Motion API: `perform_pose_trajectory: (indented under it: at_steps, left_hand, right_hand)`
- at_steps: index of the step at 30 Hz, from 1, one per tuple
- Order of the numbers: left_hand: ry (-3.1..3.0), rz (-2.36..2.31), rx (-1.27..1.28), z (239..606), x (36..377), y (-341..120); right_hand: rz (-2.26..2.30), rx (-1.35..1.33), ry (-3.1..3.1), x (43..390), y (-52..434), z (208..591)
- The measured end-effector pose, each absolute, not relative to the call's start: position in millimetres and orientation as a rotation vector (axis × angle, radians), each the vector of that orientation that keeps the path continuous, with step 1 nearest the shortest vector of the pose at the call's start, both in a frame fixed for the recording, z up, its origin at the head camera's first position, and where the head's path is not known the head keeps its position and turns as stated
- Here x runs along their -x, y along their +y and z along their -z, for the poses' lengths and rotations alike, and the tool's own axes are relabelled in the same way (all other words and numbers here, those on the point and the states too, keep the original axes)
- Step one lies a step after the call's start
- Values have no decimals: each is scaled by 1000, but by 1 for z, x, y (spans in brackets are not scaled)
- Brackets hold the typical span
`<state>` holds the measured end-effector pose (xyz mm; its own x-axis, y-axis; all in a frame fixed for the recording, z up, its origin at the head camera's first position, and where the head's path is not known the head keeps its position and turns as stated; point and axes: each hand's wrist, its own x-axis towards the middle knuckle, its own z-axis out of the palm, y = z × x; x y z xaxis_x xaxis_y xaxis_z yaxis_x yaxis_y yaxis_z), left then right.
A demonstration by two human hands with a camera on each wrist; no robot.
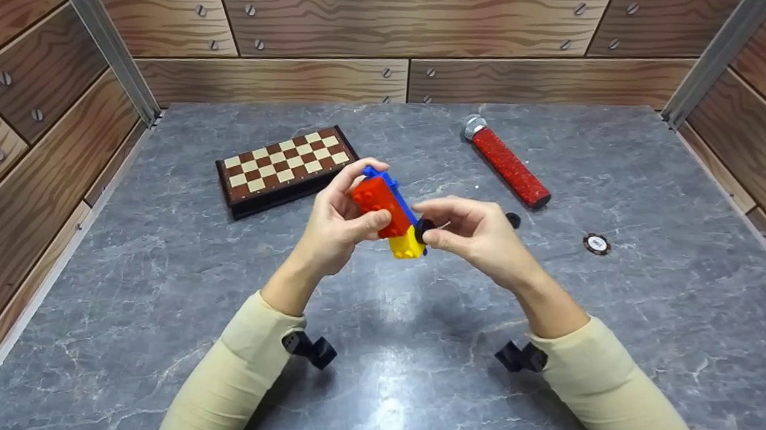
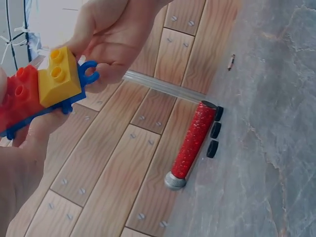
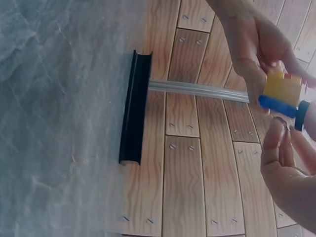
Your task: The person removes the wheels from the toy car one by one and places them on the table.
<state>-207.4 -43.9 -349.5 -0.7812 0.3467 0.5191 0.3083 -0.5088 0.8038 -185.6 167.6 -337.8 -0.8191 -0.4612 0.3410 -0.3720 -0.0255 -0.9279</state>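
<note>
My left hand (image 1: 336,229) grips a toy brick car (image 1: 383,205) above the table. A red block and a yellow sloped block (image 2: 61,76) sit on its blue base, which has a blue loop at one end in the left wrist view. Between thumb and fingers of my right hand (image 1: 480,233) is a small black wheel (image 1: 424,231), held against the side of the base by the yellow block. The right wrist view also has this wheel (image 3: 301,116) at the blue base; whether it sits on an axle is hidden.
Behind the hands lies a folded checkerboard box (image 1: 287,164). A red glittery microphone-shaped tube (image 1: 507,166) lies at the back right, with several loose black wheels (image 2: 215,130) near it. Further right is a poker chip (image 1: 596,243). Wood-patterned walls (image 1: 406,26) enclose the table.
</note>
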Motion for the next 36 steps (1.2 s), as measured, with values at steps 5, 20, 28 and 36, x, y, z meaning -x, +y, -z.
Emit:
perform_pose_trajectory:
  at_steps: [5, 20, 28, 36]
  left_hand:
    - [1551, -2467, -1051, 348, 207, -46]
    - [1580, -2505, -1092, 354, 208, -43]
    - [1540, -2498, -1061, 352, 209, -42]
    - [1463, -2450, -1058, 351, 207, -45]
  right_hand:
    - [1801, 1052, 2270, 184, 168, 329]
    - [1797, 912, 2302, 193, 164, 330]
    - [1872, 946, 2269, 192, 165, 332]
    - [2021, 859, 2090, 192, 167, 329]
